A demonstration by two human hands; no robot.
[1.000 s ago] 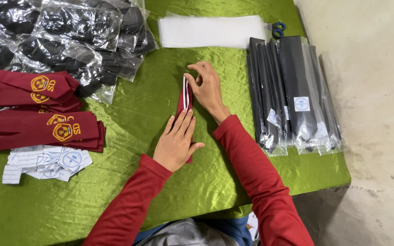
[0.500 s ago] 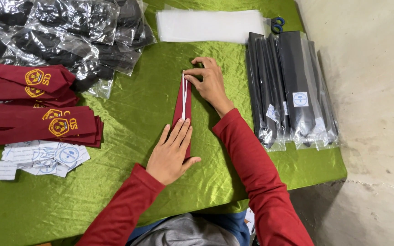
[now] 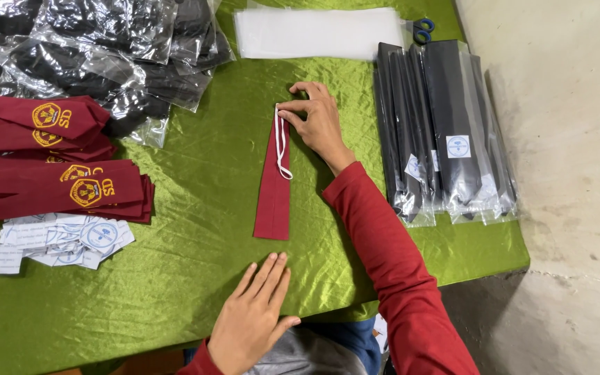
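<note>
A table draped in shiny green cloth (image 3: 196, 278) is seen from above. At its middle a folded maroon tie (image 3: 273, 187) lies flat, running lengthwise from near to far, with a white elastic loop (image 3: 282, 146) resting on its far end. The right hand (image 3: 317, 125) is placed at that far end, fingertips pressed down on the top of the tie and the loop, apparently to pin them flat; nothing is gripped or lifted. The left hand (image 3: 255, 319) lies open, palm down, on the cloth near the table edge, just short of the tie's near end and holding nothing. To the left, flat maroon ties with gold crests (image 3: 57, 187) are stacked, with loose white paper labels (image 3: 64, 239) nearer. At far left, clear plastic bags holding dark items (image 3: 92, 55) are heaped. To the right, long clear sleeves, each holding a dark tie (image 3: 446, 132), are laid side by side. At the far edge a stack of empty clear sleeves (image 3: 317, 31) lies beside blue-handled scissors (image 3: 423, 29)
</note>
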